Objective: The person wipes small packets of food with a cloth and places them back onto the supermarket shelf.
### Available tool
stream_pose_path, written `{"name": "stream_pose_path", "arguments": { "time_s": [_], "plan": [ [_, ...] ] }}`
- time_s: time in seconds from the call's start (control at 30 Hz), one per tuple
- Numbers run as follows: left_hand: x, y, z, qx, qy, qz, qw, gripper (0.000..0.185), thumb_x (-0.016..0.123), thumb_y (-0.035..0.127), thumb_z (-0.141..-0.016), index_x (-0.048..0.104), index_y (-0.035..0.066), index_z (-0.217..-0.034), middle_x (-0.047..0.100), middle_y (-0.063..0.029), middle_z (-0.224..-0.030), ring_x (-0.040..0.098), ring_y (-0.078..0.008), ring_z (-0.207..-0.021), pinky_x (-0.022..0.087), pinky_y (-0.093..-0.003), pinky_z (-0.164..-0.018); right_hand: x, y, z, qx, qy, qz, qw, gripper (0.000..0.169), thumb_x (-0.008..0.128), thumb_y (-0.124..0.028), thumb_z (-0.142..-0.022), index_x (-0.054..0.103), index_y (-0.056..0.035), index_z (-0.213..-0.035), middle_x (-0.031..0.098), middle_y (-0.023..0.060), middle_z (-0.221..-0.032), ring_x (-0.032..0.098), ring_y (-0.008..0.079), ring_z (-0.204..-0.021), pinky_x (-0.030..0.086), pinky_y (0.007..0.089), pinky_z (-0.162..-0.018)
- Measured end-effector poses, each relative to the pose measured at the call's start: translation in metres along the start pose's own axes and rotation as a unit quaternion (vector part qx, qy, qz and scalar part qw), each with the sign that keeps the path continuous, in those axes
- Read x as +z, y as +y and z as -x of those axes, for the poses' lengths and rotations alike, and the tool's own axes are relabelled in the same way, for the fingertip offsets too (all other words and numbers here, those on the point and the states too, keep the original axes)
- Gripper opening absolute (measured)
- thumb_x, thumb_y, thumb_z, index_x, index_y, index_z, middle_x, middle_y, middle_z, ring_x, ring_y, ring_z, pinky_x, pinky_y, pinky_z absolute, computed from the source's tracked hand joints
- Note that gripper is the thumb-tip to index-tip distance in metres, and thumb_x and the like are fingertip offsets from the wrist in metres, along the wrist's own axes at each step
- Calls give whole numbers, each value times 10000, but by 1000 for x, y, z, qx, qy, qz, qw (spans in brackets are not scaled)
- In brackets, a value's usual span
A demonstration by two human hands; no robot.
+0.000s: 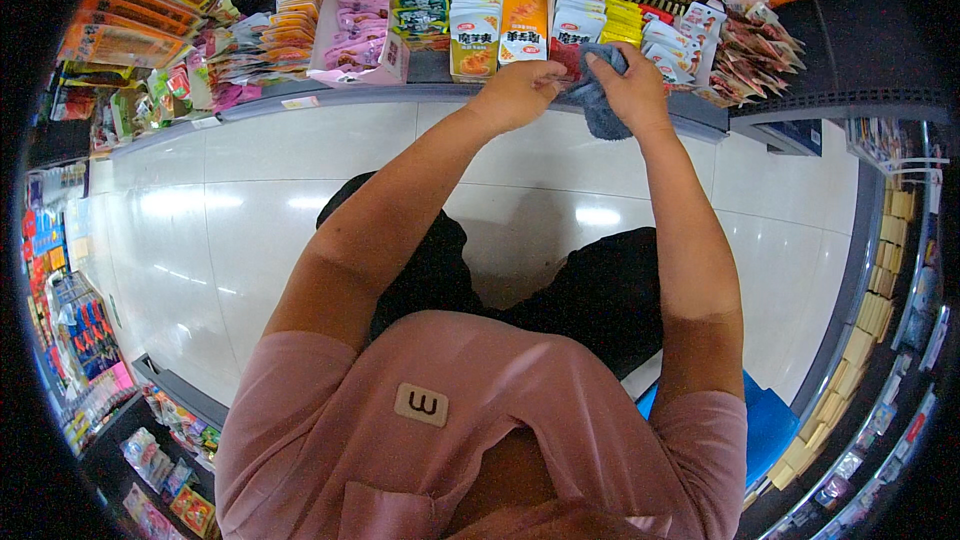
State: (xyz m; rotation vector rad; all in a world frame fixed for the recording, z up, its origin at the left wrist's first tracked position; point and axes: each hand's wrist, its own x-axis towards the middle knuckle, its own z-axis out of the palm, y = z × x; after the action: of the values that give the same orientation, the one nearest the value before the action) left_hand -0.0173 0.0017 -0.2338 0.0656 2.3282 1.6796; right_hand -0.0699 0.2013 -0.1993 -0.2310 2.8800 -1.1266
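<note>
My right hand [634,86] is closed around a blue-grey cloth [606,116], part of which hangs down over the front edge of the shelf [427,94]. Just left of the cloth, a small dark red packet [568,58] shows between my two hands. The curled fingers of my left hand [521,94] pinch its near edge; their grip is partly hidden. Behind my hands, white and orange snack packets [523,22] stand in rows. White packets [577,19] stand just behind the cloth, beside yellow packets [622,21].
A pink display box [360,37] of snacks stands to the left on the shelf. Piled packets [757,52] lie at its right end. Below is a tiled floor [300,142]. A blue plastic object [769,420] is beside me at the right, before another shelf [862,345].
</note>
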Motion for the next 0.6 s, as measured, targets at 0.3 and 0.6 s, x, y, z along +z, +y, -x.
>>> {"name": "stream_pose_path", "arguments": {
  "time_s": [0.3,0.6],
  "plan": [
    [3,41,12,-71,-96,281,952,594,648,136,-968,406,32,-1500,568,-118,-1387,595,-209,-1203,516,-341,-1001,-10,-16,10,112,-63,-404,906,639,743,-494,-875,616,-27,-1292,691,89,-1134,652,216,-1025,506,328,-920],
    [-15,28,3,-75,-49,354,931,503,678,189,-964,516,21,-1410,662,-101,-1195,669,-210,-1066,552,-344,-958,-7,-13,13,15,-31,-326,945,618,803,-197,-850,536,-71,-1393,653,87,-1216,617,165,-1093,477,292,-972]
  ]
}}
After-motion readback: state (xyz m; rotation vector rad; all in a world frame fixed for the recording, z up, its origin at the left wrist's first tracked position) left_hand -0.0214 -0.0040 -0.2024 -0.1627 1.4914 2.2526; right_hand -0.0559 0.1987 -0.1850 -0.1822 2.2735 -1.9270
